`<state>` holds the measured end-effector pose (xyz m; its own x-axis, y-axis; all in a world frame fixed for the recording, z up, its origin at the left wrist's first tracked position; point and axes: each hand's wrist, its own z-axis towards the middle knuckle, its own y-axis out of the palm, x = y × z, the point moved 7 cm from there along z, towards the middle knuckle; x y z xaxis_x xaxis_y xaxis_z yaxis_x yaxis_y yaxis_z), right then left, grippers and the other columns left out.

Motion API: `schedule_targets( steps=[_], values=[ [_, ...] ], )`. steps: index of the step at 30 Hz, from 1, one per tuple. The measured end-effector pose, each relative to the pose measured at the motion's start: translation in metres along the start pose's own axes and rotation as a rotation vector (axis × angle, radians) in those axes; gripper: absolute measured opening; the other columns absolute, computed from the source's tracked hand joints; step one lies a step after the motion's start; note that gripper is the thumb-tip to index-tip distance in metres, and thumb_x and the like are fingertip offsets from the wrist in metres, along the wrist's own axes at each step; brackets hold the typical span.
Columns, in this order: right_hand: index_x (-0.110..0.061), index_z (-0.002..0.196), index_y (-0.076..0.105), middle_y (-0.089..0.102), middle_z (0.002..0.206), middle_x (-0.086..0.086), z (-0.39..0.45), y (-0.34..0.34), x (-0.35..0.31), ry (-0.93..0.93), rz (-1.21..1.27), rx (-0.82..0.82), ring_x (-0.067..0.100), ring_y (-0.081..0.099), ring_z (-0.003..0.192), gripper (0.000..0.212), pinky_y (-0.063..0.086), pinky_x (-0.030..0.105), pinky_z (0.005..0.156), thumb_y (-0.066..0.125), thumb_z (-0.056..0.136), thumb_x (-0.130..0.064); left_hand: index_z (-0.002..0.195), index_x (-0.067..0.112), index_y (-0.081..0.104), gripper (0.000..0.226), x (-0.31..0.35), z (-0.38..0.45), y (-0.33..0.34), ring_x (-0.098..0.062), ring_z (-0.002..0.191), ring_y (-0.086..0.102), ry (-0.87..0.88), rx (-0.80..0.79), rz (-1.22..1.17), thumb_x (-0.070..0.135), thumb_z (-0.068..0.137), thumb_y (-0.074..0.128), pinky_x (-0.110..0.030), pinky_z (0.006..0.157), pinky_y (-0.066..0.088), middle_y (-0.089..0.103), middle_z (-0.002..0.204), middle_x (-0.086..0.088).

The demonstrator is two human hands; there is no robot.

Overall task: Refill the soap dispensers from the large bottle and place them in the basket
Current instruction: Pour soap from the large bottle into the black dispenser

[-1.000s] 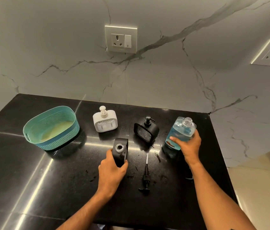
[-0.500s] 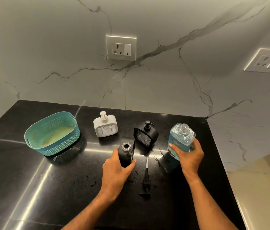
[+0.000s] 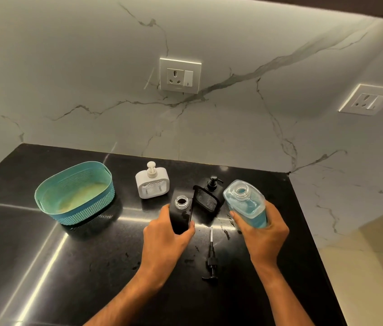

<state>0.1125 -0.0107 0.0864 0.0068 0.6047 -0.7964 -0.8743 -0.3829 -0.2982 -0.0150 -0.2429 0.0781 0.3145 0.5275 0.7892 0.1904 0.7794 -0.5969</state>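
**Open dispenser and tilted refill bottle on the black counter**

The uncapped black dispenser (image 3: 182,214) tilts near the counter (image 3: 44,267) middle, its pump (image 3: 211,257) lying flat toward the near edge. The large bottle (image 3: 245,203) of blue soap, cap off, leans beside it. A capped black dispenser (image 3: 210,196) and white dispenser (image 3: 152,183) stand toward the back edge; the teal basket (image 3: 75,196) sits left.

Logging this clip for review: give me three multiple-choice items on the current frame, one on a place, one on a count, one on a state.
1. Where is the loose pump?
A. in the basket
B. on the counter between the hands
C. on the white dispenser

2. How many dispensers are in view?
A. two
B. three
C. four

3. The open black dispenser is:
A. gripped by the left hand
B. lying flat
C. in the basket

Answers:
1 B, it lies on the counter.
2 B, one white, two black.
3 A, the left hand wraps it.
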Motion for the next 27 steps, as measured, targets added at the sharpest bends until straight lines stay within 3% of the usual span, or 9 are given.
schedule_targets(
  steps=[5,8,10,13,21,27],
  values=[
    [-0.009,0.121,0.069,0.071,0.115,0.001,-0.011,0.006,-0.014,-0.039,-0.052,0.013,0.013,0.069,0.109,0.062,0.06,0.022,0.083,0.096,0.066,-0.017,0.107,0.026,0.059,0.039,0.005,0.0,-0.011,-0.007,0.075,0.067,0.038,-0.015,0.023,0.047,0.082,0.08,-0.031,0.072,0.059,0.07,0.084,0.013],
    [-0.007,0.122,0.068,0.07,0.116,0.002,-0.015,0.011,-0.024,-0.07,-0.09,0.004,0.015,0.068,0.109,0.062,0.058,0.019,0.084,0.094,0.067,-0.019,0.11,0.026,0.058,0.04,0.007,-0.002,-0.016,-0.006,0.073,0.064,0.067,-0.023,0.05,0.049,0.084,0.077,-0.021,0.068,0.052,0.069,0.084,0.014],
    [-0.007,0.122,0.068,0.069,0.116,0.002,-0.017,0.013,-0.03,-0.092,-0.13,-0.003,0.017,0.068,0.108,0.061,0.06,0.025,0.084,0.092,0.069,-0.023,0.113,0.028,0.057,0.041,0.01,-0.003,-0.02,-0.004,0.071,0.06,0.088,-0.038,0.066,0.05,0.085,0.076,-0.01,0.064,0.042,0.065,0.083,0.017],
    [-0.005,0.124,0.067,0.069,0.118,0.004,-0.022,0.019,-0.036,-0.115,-0.18,-0.007,0.018,0.067,0.11,0.061,0.061,0.036,0.083,0.092,0.071,-0.022,0.114,0.028,0.055,0.04,0.012,-0.004,-0.026,-0.003,0.069,0.055,0.107,-0.066,0.069,0.05,0.087,0.075,-0.005,0.058,0.039,0.06,0.081,0.019],
    [-0.006,0.124,0.068,0.07,0.113,0.004,-0.028,0.029,-0.051,-0.175,-0.244,-0.005,0.016,0.064,0.104,0.06,0.059,0.036,0.082,0.093,0.07,-0.016,0.126,0.025,0.052,0.047,0.014,-0.007,-0.037,-0.008,0.084,0.068,0.164,-0.093,0.079,0.048,0.091,0.072,-0.014,0.071,0.043,0.073,0.097,0.009],
    [-0.005,0.123,0.068,0.07,0.11,0.005,-0.03,0.03,-0.062,-0.222,-0.319,-0.007,0.016,0.062,0.099,0.061,0.057,0.033,0.079,0.094,0.069,-0.012,0.128,0.024,0.051,0.049,0.017,-0.011,-0.037,-0.012,0.082,0.07,0.18,-0.092,0.074,0.045,0.089,0.073,-0.017,0.069,0.046,0.073,0.096,0.007]
  ],
)
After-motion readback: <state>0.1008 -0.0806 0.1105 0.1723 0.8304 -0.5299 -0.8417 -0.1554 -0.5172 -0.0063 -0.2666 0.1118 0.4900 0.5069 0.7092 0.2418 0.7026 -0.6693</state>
